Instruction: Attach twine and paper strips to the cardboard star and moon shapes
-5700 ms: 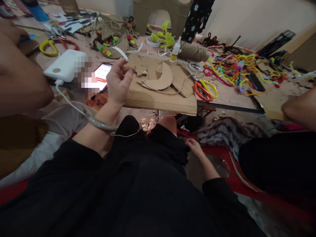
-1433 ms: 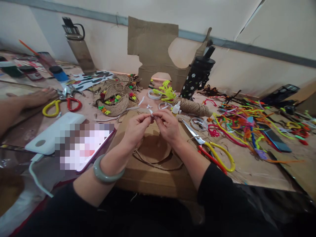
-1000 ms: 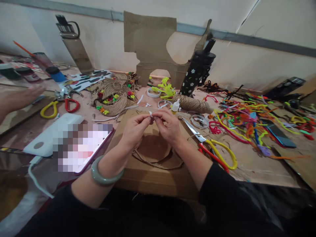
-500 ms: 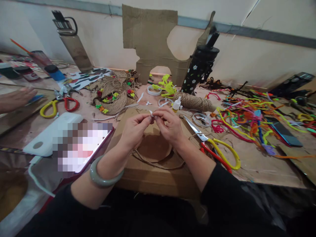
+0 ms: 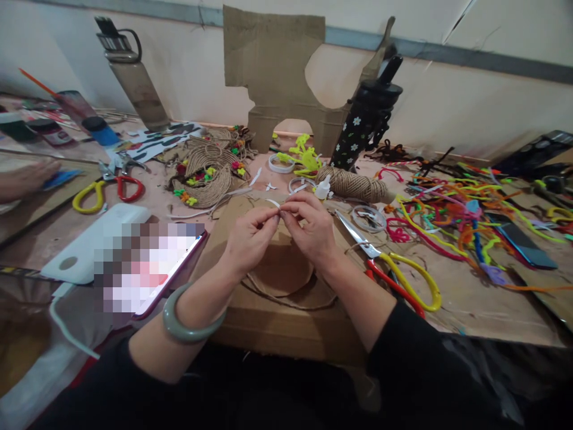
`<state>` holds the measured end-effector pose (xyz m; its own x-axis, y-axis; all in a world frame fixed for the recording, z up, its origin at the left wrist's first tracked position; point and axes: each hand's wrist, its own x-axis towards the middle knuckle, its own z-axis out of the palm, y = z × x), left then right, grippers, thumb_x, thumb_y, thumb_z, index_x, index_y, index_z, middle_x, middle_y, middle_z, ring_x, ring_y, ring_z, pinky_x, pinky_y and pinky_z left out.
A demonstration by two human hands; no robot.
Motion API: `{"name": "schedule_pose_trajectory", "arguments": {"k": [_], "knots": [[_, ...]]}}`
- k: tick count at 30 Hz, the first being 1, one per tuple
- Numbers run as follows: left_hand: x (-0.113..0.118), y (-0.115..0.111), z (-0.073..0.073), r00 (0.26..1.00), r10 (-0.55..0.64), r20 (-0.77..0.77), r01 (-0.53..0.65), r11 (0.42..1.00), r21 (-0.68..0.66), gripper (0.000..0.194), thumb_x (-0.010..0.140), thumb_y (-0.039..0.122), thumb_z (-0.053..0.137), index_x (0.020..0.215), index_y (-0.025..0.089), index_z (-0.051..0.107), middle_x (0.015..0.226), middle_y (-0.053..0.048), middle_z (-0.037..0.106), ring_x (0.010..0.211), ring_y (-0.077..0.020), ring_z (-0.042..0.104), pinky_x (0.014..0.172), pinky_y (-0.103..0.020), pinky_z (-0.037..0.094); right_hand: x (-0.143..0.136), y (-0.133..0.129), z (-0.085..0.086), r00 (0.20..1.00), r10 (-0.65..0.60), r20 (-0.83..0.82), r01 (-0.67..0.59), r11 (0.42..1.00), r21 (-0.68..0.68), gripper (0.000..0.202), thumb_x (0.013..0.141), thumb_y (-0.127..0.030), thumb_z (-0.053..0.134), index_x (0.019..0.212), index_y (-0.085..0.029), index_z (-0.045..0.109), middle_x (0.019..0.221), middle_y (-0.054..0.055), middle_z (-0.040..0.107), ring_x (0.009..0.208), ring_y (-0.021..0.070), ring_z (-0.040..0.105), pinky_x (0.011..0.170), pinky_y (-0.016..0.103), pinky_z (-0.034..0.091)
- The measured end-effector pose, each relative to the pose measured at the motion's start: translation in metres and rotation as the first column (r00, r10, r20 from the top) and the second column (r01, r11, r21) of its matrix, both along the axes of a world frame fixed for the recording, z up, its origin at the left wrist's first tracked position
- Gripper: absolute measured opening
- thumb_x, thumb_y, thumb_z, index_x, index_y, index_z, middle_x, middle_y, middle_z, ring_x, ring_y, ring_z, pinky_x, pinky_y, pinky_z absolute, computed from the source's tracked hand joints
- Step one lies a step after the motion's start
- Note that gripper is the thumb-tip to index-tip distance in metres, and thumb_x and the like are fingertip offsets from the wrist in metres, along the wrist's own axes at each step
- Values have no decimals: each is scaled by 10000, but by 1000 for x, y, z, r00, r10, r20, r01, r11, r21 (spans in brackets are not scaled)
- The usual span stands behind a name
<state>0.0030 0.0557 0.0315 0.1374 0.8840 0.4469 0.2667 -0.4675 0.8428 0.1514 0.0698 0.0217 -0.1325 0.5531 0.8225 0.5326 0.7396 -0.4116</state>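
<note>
My left hand (image 5: 251, 237) and my right hand (image 5: 312, 232) meet fingertip to fingertip over a cardboard box. Both are closed in a pinch on a thin white strip (image 5: 273, 203), whose free end sticks out past the fingers. Its material I cannot make out. Under my hands lies a round brown cardboard piece (image 5: 286, 272), partly hidden, with a length of twine (image 5: 286, 303) curving round its near side on the box (image 5: 290, 328). Just beyond my right hand stands a small white-capped glue bottle (image 5: 323, 190).
Large scissors (image 5: 394, 272) lie right of my hands, beside tangled pipe cleaners (image 5: 465, 209). A twine roll (image 5: 353, 184), a flowered bottle (image 5: 353, 131) and a coiled twine piece (image 5: 208, 170) stand or lie behind. Left are a lit phone (image 5: 179, 263), pliers (image 5: 110, 185) and another person's hand (image 5: 29, 179).
My fingertips have shifted slightly, and the white strip now sticks out up and to the left. The other person's hand at the left has moved a little.
</note>
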Motion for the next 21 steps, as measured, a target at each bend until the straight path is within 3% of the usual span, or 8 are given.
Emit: {"name": "schedule_pose_trajectory", "arguments": {"k": [5,16,21], "knots": [[1,0,-1,1000,-4,-8,4,1000,11,232,826,209,544,919,176,755,934,-57,749,873,-164,682,809,-274,533,0,0,0,1000,-3,1,3,999,-34,105,859,-173,582,846,-181,686,911,57,673,880,142,653,752,284,564],[0,-2,3,990,19,142,8,983,-182,186,797,302,649,874,193,778,835,-42,748,786,-166,652,747,-266,495,1,0,2,998,26,-50,-31,992,-120,116,856,-175,561,833,-196,673,923,57,675,873,145,645,745,296,553],[0,0,1,981,31,191,10,978,-207,235,776,363,676,866,170,776,789,-40,735,755,-162,634,718,-260,483,1,-1,3,999,20,-29,-23,995,-101,113,856,-165,561,838,-199,668,915,52,669,882,141,641,744,282,545]]}}
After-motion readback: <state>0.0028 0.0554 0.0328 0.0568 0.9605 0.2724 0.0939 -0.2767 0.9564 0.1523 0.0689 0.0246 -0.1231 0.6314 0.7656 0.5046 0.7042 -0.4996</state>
